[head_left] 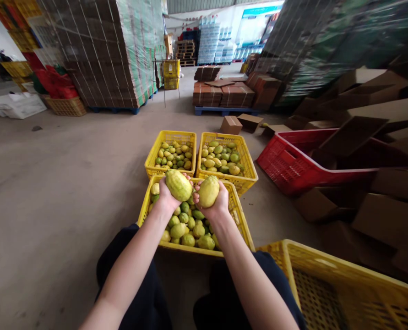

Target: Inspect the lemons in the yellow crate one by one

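My left hand (pixel 167 200) is wrapped round a large greenish-yellow lemon (pixel 178 184). In my right hand (pixel 220 205) rests a second, yellower lemon (pixel 209 191), with the fingers curled about it. Both are held side by side over a yellow plastic crate (pixel 241 217) of green and yellow lemons (pixel 178 230), which stands between my knees. Just beyond it are two more yellow crates: the left one (pixel 152 170) holds smaller lemons (pixel 171 154), and the right one (pixel 247 182) holds mixed green and yellow lemons (pixel 220 157).
A yellow crate (pixel 327 263) sits at my lower right. Beside the lemons stands a red crate (pixel 282 160) with cardboard in it, near a heap of cardboard boxes (pixel 389 220). Wrapped pallet stacks (pixel 97 50) and flattened cartons on a blue pallet (pixel 212 111) lie farther off.
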Demonstrator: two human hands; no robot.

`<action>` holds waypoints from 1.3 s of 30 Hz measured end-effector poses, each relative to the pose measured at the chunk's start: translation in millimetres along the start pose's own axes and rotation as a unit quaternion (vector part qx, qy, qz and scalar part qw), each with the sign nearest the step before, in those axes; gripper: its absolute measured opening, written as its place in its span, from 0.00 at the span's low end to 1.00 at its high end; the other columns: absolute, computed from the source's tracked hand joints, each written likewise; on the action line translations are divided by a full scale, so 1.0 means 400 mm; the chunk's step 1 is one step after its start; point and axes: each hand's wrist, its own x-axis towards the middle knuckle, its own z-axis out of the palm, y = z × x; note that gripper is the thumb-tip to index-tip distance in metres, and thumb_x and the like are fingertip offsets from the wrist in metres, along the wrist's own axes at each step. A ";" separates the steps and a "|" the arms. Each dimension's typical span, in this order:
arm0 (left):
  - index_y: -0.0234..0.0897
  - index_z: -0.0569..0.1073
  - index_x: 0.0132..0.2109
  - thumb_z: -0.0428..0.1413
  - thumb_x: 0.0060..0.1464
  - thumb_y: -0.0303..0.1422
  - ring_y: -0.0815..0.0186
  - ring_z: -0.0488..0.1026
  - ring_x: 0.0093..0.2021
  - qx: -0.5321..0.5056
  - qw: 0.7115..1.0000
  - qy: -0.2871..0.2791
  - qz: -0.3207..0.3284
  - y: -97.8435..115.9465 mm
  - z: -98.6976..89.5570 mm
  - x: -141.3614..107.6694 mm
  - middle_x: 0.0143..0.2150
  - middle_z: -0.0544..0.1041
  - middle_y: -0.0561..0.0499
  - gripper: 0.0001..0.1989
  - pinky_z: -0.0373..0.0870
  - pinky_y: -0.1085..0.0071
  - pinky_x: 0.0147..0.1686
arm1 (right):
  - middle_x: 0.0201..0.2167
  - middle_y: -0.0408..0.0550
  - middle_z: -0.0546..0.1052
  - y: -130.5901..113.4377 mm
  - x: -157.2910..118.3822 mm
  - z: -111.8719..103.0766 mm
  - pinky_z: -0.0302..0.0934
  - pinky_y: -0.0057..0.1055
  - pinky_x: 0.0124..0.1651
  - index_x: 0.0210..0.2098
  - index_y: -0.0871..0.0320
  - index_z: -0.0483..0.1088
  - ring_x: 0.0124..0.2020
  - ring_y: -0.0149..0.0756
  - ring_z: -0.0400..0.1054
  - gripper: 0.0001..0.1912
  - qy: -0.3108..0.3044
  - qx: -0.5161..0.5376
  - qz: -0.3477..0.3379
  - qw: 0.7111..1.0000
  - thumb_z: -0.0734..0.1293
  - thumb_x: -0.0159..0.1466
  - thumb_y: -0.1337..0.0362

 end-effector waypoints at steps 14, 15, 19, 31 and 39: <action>0.35 0.72 0.39 0.49 0.55 0.44 0.61 0.76 0.34 -0.005 1.000 0.025 -0.007 0.012 -0.009 -0.003 0.33 0.76 0.43 0.17 0.76 0.67 0.30 | 0.24 0.50 0.75 -0.001 0.029 -0.019 0.71 0.33 0.24 0.39 0.61 0.67 0.25 0.38 0.71 0.10 0.031 0.085 0.009 0.996 0.58 0.63 0.62; 0.34 0.73 0.39 0.48 0.55 0.44 0.61 0.76 0.33 -0.006 1.000 0.022 -0.011 0.012 -0.006 -0.006 0.33 0.75 0.43 0.17 0.76 0.68 0.29 | 0.24 0.50 0.75 0.000 0.030 -0.017 0.71 0.32 0.24 0.39 0.61 0.67 0.24 0.37 0.71 0.10 0.035 0.085 0.010 0.996 0.58 0.64 0.63; 0.31 0.73 0.38 0.48 0.55 0.43 0.63 0.74 0.29 0.004 0.999 0.033 -0.036 0.016 0.005 -0.013 0.29 0.74 0.44 0.18 0.73 0.74 0.21 | 0.21 0.49 0.75 0.001 0.026 -0.010 0.71 0.28 0.23 0.39 0.62 0.67 0.23 0.36 0.71 0.10 0.060 0.081 0.003 0.995 0.57 0.65 0.64; 0.32 0.71 0.37 0.48 0.58 0.39 0.64 0.75 0.26 0.022 0.998 0.045 -0.034 0.008 0.000 -0.003 0.27 0.73 0.47 0.14 0.75 0.73 0.21 | 0.21 0.49 0.74 -0.004 0.017 -0.005 0.68 0.20 0.19 0.40 0.63 0.68 0.20 0.32 0.70 0.14 0.059 0.075 0.035 0.995 0.55 0.68 0.61; 0.31 0.72 0.41 0.48 0.58 0.38 0.62 0.75 0.26 0.013 0.997 0.050 -0.056 0.011 0.000 -0.001 0.27 0.73 0.46 0.15 0.75 0.71 0.21 | 0.20 0.50 0.75 -0.007 0.019 -0.011 0.68 0.21 0.19 0.40 0.64 0.68 0.20 0.32 0.71 0.14 0.048 0.078 0.041 0.995 0.56 0.67 0.61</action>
